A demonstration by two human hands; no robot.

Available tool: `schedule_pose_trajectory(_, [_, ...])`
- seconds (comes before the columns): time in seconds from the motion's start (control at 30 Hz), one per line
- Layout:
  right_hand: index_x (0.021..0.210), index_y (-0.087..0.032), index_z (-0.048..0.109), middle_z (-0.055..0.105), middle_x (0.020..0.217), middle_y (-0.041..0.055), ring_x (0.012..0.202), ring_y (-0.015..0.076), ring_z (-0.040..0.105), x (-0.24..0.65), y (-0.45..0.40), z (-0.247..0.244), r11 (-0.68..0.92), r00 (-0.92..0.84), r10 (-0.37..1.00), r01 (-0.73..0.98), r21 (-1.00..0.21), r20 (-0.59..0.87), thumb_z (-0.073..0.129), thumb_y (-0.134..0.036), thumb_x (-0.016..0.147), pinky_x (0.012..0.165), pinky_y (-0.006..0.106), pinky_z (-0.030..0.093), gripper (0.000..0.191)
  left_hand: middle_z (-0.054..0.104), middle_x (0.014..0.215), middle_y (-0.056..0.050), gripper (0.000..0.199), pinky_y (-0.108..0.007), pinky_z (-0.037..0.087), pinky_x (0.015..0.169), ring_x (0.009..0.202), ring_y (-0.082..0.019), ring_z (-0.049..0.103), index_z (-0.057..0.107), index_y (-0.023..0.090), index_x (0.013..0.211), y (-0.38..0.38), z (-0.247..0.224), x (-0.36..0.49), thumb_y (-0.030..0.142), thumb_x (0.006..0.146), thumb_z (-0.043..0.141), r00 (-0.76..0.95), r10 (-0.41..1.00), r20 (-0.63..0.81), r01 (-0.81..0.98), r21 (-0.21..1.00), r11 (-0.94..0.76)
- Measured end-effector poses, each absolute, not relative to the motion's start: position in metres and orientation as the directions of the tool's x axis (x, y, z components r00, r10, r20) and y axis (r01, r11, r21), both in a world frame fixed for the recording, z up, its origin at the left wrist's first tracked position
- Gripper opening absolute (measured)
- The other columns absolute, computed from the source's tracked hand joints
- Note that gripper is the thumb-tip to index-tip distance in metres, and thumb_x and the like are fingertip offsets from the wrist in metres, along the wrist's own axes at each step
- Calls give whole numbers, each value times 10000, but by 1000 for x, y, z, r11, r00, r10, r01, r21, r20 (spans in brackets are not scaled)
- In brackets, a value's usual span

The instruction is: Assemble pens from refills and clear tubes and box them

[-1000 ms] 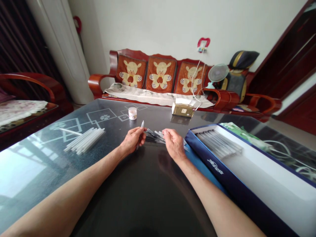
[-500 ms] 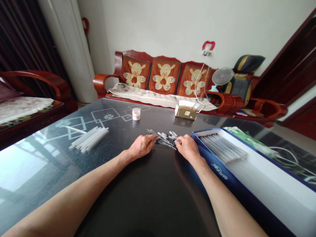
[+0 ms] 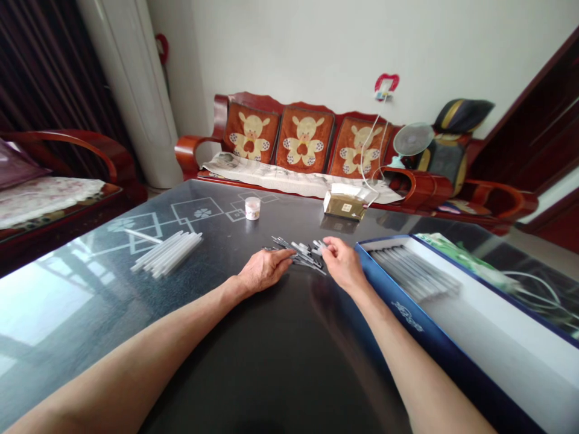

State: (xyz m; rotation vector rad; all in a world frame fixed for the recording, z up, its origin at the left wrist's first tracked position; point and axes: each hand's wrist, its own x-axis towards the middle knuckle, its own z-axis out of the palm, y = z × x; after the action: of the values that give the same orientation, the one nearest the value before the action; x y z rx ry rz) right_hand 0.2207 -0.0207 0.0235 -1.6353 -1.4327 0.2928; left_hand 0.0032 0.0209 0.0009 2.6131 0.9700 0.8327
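The open left hand (image 3: 265,269) and narrow-gripped right hand (image 3: 344,262) corral a loose heap of slim grey plastic pens (image 3: 298,252) between them.

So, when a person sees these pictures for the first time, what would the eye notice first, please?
The left hand and right hand catch the eye first, at a small pile of pen-like pieces in the middle of the dark glass table. To their right lies a long blue box holding rows of grey pens. Farther back, the red wooden sofa with its bear cushions stands out.
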Motion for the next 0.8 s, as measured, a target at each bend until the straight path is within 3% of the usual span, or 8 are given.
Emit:
schedule_pose_trajectory(0.07, [985, -185, 655, 636, 743, 1, 669, 137, 583, 207, -19, 23, 104, 343, 917, 289, -952, 204, 626, -327, 765, 652, 277, 472, 264, 743, 975, -65, 382, -264, 533, 776, 857, -195, 712, 587, 220, 1287, 21, 1, 4, 336, 963, 420, 616, 655, 437, 524, 394, -755])
schedule_pose_trajectory(0.1, [963, -194, 647, 630, 737, -14, 654, 123, 582, 199, -19, 22, 96, 336, 933, 100, -990, 125, 660, -358, 737, 632, 262, 473, 279, 742, 982, -66, 381, -262, 534, 774, 856, -193, 712, 585, 220, 1289, 20, 0, 4, 331, 964, 419, 615, 651, 445, 517, 395, -759])
schedule_pose_trajectory(0.17, [900, -204, 623, 628, 742, -34, 652, 103, 590, 186, -21, 20, 76, 300, 954, -183, -980, 18, 739, -366, 658, 624, 239, 477, 313, 735, 1023, -69, 373, -263, 534, 788, 887, -194, 709, 587, 217, 1281, 20, 0, 4, 325, 966, 417, 615, 638, 463, 496, 402, -769])
schedule_pose_trajectory(0.23, [853, -204, 595, 638, 748, -39, 673, 96, 607, 178, -23, 17, 59, 262, 965, -325, -944, -30, 794, -343, 593, 647, 232, 489, 355, 725, 1067, -72, 369, -267, 533, 813, 934, -198, 702, 586, 214, 1274, 19, 0, 5, 327, 969, 411, 619, 628, 473, 473, 414, -778])
schedule_pose_trajectory(0.37, [864, -204, 591, 658, 734, -36, 693, 108, 626, 174, -24, 13, 68, 259, 965, -377, -924, -35, 831, -333, 548, 695, 262, 513, 417, 726, 1067, -72, 368, -276, 534, 819, 948, -204, 701, 579, 214, 1273, 18, 1, 5, 336, 975, 401, 626, 627, 464, 461, 429, -777])
schedule_pose_trajectory(0.57, [899, -200, 649, 691, 856, -5, 765, 125, 641, 176, -23, 7, 68, 247, 969, -277, -959, -3, 809, -356, 586, 682, 252, 489, 385, 728, 1056, -58, 349, -272, 537, 785, 919, -202, 706, 594, 221, 1240, 17, 2, 4, 342, 976, 401, 625, 628, 464, 473, 415, -777])
schedule_pose_trajectory(0.8, [884, -191, 654, 693, 850, -6, 772, 128, 625, 174, -24, 6, 91, 235, 971, -241, -966, 33, 802, -362, 606, 696, 252, 469, 359, 726, 1056, -51, 334, -268, 526, 775, 921, -202, 702, 595, 220, 1230, 17, 2, 4, 325, 971, 410, 638, 622, 453, 471, 409, -781])
